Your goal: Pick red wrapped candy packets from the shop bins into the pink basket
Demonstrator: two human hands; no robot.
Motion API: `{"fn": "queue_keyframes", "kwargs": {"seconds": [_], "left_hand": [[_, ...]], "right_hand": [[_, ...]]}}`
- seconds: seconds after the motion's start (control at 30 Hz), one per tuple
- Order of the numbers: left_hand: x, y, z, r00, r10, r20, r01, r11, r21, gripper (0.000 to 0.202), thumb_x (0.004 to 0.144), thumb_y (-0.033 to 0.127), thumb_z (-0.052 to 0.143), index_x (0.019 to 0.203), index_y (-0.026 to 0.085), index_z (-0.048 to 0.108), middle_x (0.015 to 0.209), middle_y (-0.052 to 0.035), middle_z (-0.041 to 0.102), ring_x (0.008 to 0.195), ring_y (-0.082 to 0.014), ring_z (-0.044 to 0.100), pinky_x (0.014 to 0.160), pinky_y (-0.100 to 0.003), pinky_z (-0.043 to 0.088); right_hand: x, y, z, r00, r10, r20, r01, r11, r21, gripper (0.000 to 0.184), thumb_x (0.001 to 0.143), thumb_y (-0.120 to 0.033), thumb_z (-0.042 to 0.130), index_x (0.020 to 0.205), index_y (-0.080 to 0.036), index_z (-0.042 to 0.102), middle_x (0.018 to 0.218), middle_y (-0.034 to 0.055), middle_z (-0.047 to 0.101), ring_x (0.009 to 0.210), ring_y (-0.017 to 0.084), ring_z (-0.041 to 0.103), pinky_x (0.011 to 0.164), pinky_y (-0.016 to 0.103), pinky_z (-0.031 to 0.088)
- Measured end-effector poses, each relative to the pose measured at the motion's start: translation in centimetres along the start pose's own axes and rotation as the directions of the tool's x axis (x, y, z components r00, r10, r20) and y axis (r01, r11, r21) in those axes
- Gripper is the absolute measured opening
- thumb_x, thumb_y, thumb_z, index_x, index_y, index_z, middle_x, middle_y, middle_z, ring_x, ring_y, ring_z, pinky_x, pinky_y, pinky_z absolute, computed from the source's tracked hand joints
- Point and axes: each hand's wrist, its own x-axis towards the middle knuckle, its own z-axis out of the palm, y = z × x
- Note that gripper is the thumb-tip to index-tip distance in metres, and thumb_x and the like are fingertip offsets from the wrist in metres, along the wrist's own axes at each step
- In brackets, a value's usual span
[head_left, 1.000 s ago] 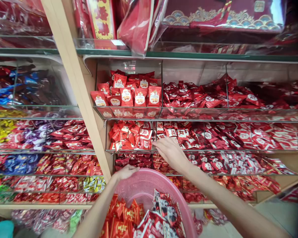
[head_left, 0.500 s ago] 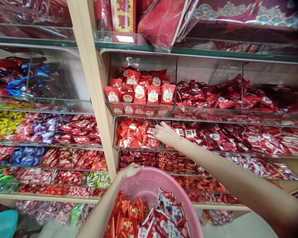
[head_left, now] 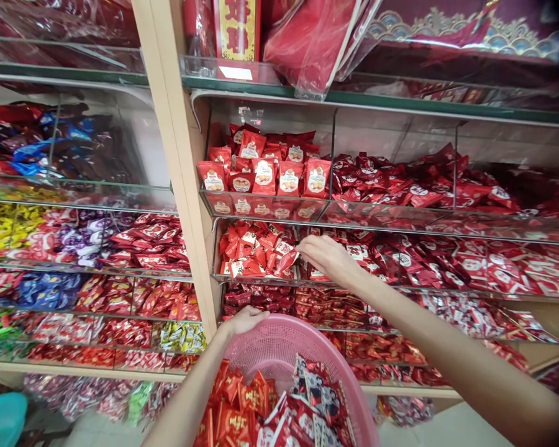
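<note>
Red packets [head_left: 256, 248] are lying heaped in a wire bin [head_left: 261, 280], left end of the row, second tier below the top glass shelf. Right hand [head_left: 328, 259] is reaching in from the right, fingertips [head_left: 305, 246] at the pile's right edge, touching or just beside the nearest packet. Fingers are loosely extended and slightly spread, palm down. Can't tell if it's pinching anything; no packet is clearly held.

Left hand [head_left: 246, 320] is curled over the near rim of a pink basket [head_left: 307, 335], gripping it, well below and to the left of the right hand. The basket is sitting tilted toward the person, near the shelves, holding red packets [head_left: 228, 403] on the left and printed packets [head_left: 314, 397] on the right.

A wooden upright [head_left: 181, 155] is standing left of the bin. Biscuit packets [head_left: 263, 177] are filling the glass shelf just above it. A teal tub [head_left: 0, 419] is sitting far left, low down.
</note>
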Motion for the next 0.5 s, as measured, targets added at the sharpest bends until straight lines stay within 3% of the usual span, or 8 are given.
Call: {"fn": "queue_keyframes", "kwargs": {"seconds": [0.07, 0.13, 0.2, 0.3, 0.37, 0.5], "left_hand": [[-0.1, 0.1, 0.1, 1.000, 0.004, -0.006, -0.004, 1.000, -0.002, 0.061, 0.065, 0.074, 0.048, 0.062, 0.013, 0.058, 0.052, 0.0033, 0.048, 0.051, -0.0086, 0.035, 0.051, -0.023, 0.026], [-0.1, 0.2, 0.1, 1.000, 0.005, -0.012, -0.005, 1.000, -0.007, 0.061, 0.064, 0.074, 0.049, 0.060, 0.013, 0.056, 0.051, 0.0034, 0.047, 0.050, -0.0084, 0.035, 0.050, -0.023, 0.026], [-0.2, 0.3, 0.2, 1.000, 0.003, -0.018, -0.003, 1.000, -0.016, 0.061, 0.063, 0.074, 0.049, 0.059, 0.014, 0.056, 0.051, 0.0033, 0.047, 0.050, -0.0081, 0.034, 0.050, -0.023, 0.026], [-0.2, 0.2, 0.2, 1.000, -0.005, -0.022, 0.005, 1.000, -0.025, 0.060, 0.065, 0.073, 0.050, 0.061, 0.013, 0.056, 0.052, 0.0029, 0.048, 0.049, -0.0077, 0.034, 0.049, -0.023, 0.025], [-0.1, 0.0, 0.2, 1.000, -0.008, -0.020, 0.008, 1.000, -0.025, 0.059, 0.066, 0.071, 0.050, 0.062, 0.013, 0.057, 0.053, 0.0027, 0.048, 0.049, -0.0076, 0.034, 0.049, -0.023, 0.025], [0.1, -0.4, 0.2, 1.000, -0.007, -0.017, 0.007, 1.000, -0.019, 0.059, 0.066, 0.070, 0.050, 0.065, 0.012, 0.060, 0.054, 0.0023, 0.050, 0.050, -0.0083, 0.036, 0.051, -0.023, 0.028]], "right_hand": [[-1.7, -1.0, 0.8, 0.969, 0.140, -0.205, -0.086, 0.964, 0.253, 0.021, 0.093, -0.024, 0.040, 0.102, -0.020, 0.058, 0.096, 0.0061, 0.064, 0.090, 0.016, 0.058, 0.079, 0.031, 0.045], [-3.3, -2.4, 1.6, 0.886, 0.334, -0.320, -0.154, 0.865, 0.477, 0.016, 0.090, -0.025, 0.045, 0.099, -0.022, 0.059, 0.096, 0.0053, 0.065, 0.089, 0.016, 0.061, 0.077, 0.030, 0.050], [-4.6, -4.0, 2.2, 0.797, 0.494, -0.347, -0.187, 0.749, 0.636, 0.013, 0.088, -0.024, 0.050, 0.094, -0.023, 0.061, 0.095, 0.0054, 0.066, 0.087, 0.016, 0.063, 0.073, 0.030, 0.053], [-5.9, -6.1, 2.7, 0.693, 0.628, -0.354, -0.157, 0.611, 0.776, 0.009, 0.084, -0.022, 0.054, 0.089, -0.022, 0.062, 0.091, 0.0058, 0.068, 0.089, 0.017, 0.063, 0.075, 0.032, 0.054], [-6.4, -7.0, 2.7, 0.658, 0.670, -0.343, -0.128, 0.548, 0.827, 0.009, 0.083, -0.020, 0.056, 0.088, -0.022, 0.063, 0.089, 0.0059, 0.069, 0.090, 0.017, 0.063, 0.078, 0.034, 0.054], [-7.4, -7.8, 2.8, 0.655, 0.689, -0.311, -0.093, 0.481, 0.872, 0.014, 0.083, -0.017, 0.056, 0.093, -0.024, 0.064, 0.094, 0.0059, 0.069, 0.092, 0.018, 0.064, 0.078, 0.035, 0.054]]}}
